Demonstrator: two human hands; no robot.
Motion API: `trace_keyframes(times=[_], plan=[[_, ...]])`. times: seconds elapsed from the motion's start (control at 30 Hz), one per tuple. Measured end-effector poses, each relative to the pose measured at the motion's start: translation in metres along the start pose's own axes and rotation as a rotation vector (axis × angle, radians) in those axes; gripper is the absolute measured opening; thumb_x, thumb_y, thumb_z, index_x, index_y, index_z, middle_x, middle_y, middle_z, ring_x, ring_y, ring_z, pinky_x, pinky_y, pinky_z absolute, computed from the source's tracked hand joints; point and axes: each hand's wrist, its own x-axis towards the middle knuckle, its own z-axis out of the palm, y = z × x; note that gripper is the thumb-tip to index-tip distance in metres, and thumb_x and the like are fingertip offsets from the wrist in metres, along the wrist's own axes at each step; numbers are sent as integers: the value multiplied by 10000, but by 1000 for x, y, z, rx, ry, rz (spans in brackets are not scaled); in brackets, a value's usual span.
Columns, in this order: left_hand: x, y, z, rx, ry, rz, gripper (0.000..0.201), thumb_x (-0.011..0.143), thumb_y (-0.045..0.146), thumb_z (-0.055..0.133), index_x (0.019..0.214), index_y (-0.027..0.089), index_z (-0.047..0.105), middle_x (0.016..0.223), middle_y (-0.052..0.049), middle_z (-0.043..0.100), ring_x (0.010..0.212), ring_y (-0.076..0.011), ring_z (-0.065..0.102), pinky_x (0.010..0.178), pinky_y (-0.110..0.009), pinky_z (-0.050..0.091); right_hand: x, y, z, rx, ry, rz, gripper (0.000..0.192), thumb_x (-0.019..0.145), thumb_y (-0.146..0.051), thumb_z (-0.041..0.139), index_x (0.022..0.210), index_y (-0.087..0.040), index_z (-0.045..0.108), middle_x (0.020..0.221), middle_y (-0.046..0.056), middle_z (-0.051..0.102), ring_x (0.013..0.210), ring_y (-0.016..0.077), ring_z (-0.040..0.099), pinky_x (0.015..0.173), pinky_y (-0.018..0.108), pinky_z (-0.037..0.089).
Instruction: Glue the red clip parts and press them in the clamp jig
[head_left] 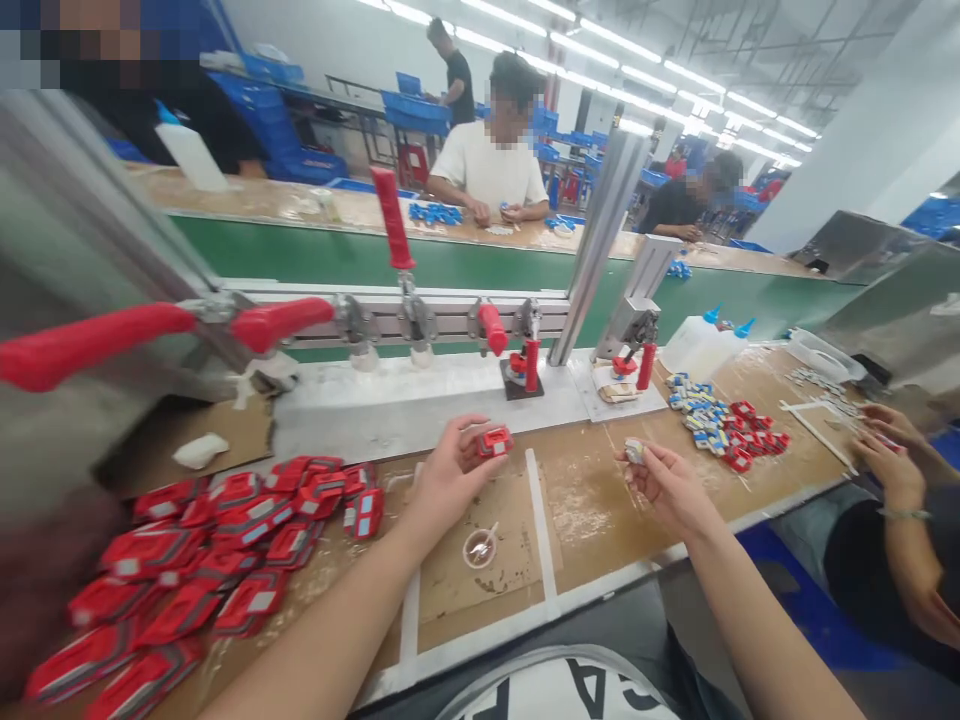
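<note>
- Many red housings [247, 515] lie heaped on the left of the brown counter [592, 490].
- A small cup [478, 549] stands back from its front edge.
- Over the middle, the left hand [454, 470] has its grip around a red part [494, 441]; the right hand's [671, 485] pinches a small greyish piece [634, 451].
- Red-handled clamps [393, 220] line the far edge.
- Beyond: a green panel [480, 255], seated co-workers [487, 165], strip lights [600, 85].
</note>
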Motion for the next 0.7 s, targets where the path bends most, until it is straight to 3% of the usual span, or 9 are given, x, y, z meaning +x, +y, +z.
trace_keyframes(times=[0.1, 0.17, 0.33, 0.43, 0.53, 0.7], plan=[[-5, 3, 0, 25, -46, 35, 560, 810, 308, 808, 1255, 243, 475, 1313, -112, 714, 1178, -246, 709, 1106, -461, 511, 7, 4, 50, 49, -167, 37, 445, 827, -547, 819, 1137, -234, 754, 1133, 113, 766, 797, 170, 680, 683, 282, 528], [-7, 5, -2, 62, -60, 55, 552, 810, 275, 802, 1259, 247, 481, 1291, -103, 729, 1154, -239, 721, 1092, -443, 519, 13, 3, 72, 1, -219, -10, 424, 859, -545, 789, 1156, -246, 750, 1149, 107, 761, 837, 182, 673, 707, 292, 527], [-9, 8, -7, 131, -79, 92, 571, 783, 248, 826, 1253, 263, 501, 1252, -71, 754, 1097, -223, 743, 1035, -389, 552, 28, -8, 100, -344, -229, -319, 327, 906, -494, 745, 1136, -265, 782, 1098, 65, 730, 929, 197, 628, 785, 305, 509], [-9, 8, -8, 237, -63, 142, 560, 796, 241, 823, 1256, 273, 506, 1224, -41, 764, 1079, -210, 746, 1012, -362, 559, 35, -11, 110, -471, -269, -410, 324, 894, -490, 749, 1124, -267, 795, 1086, 63, 714, 938, 209, 635, 805, 325, 515], [-10, 5, -9, 460, 6, 252, 473, 852, 231, 777, 1253, 278, 531, 1202, -22, 759, 1104, -212, 730, 970, -346, 563, 42, -7, 121, -478, -216, -331, 393, 810, -529, 816, 1075, -238, 805, 1008, 73, 741, 858, 215, 659, 774, 348, 550], [-10, 3, -14, 881, 70, 468, 399, 923, 145, 664, 1283, 257, 533, 1169, -48, 726, 1041, -224, 719, 874, -333, 560, 48, 2, 142, -324, -165, -28, 520, 633, -600, 910, 935, -187, 814, 858, 75, 762, 757, 216, 680, 663, 352, 610]])
